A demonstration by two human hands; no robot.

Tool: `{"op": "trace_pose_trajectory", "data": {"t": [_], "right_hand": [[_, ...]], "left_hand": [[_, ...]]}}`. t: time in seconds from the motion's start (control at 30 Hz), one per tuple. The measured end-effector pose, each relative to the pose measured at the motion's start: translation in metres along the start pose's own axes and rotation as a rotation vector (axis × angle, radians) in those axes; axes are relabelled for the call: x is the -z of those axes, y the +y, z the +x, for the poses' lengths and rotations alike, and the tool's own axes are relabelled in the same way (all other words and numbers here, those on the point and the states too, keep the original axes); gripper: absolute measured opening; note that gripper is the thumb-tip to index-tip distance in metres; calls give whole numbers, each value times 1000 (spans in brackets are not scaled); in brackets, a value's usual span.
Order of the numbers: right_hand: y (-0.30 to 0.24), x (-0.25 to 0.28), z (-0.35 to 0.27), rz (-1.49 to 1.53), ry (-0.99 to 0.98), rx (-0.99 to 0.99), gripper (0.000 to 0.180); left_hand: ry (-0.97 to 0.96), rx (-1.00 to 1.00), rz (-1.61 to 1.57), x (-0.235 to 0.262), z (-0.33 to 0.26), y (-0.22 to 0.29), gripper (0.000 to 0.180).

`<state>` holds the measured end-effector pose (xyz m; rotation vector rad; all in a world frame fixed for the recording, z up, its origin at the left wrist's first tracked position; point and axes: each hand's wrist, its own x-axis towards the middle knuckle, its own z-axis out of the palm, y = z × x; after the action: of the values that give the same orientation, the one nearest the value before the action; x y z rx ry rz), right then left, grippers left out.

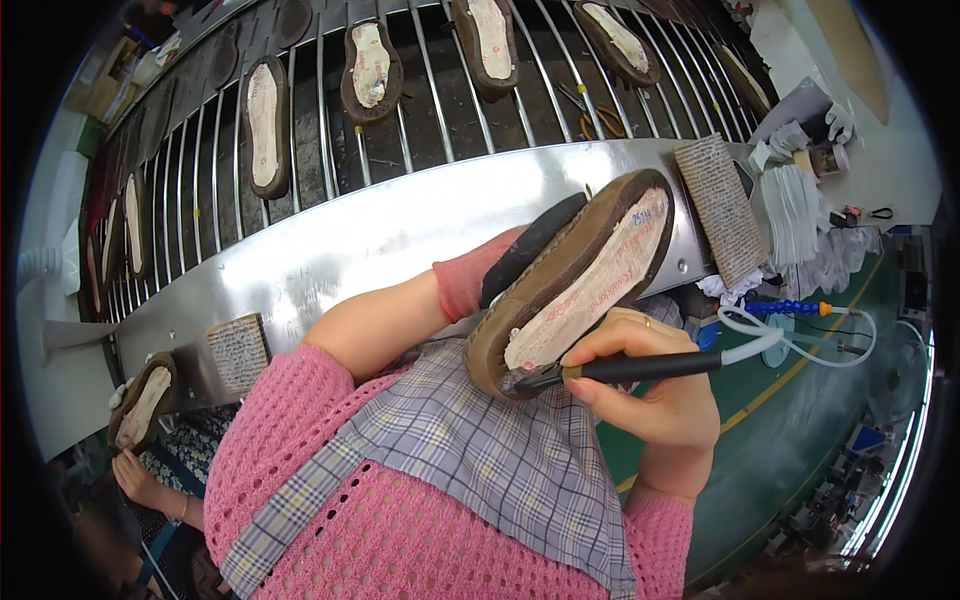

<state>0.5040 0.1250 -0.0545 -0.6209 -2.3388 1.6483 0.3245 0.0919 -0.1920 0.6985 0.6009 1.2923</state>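
My left hand [478, 280], in a red and black glove, holds a brown shoe [575, 285] with its sole side up; the pale insole board faces me. My right hand [650, 385] grips a black-handled brush [640, 368] whose tip touches the heel end of the shoe. A white tube [790, 345] runs from the brush handle off to the right. Both hands are over my lap, which a checked grey apron and pink knitted sleeves cover.
A curved metal rod conveyor [420, 90] carries several brown shoes [371, 70] sole up beyond a shiny steel rail [380, 230]. Cardboard pads [722, 205] lie on the rail. Another person's hand [140, 480] holds a shoe at lower left. Stacked white cloths [795, 215] sit at the right.
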Motion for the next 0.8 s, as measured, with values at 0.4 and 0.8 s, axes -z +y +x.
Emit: {"op": "trace_pose_trajectory", "data": {"t": [0.4, 0.8], "right_hand": [[4, -4, -3, 18, 98, 0, 12], [0, 30, 29, -47, -242, -18, 14]], "left_hand": [[-39, 40, -66, -6, 4, -12, 43], [-115, 106, -116, -19, 15, -23, 44]]}}
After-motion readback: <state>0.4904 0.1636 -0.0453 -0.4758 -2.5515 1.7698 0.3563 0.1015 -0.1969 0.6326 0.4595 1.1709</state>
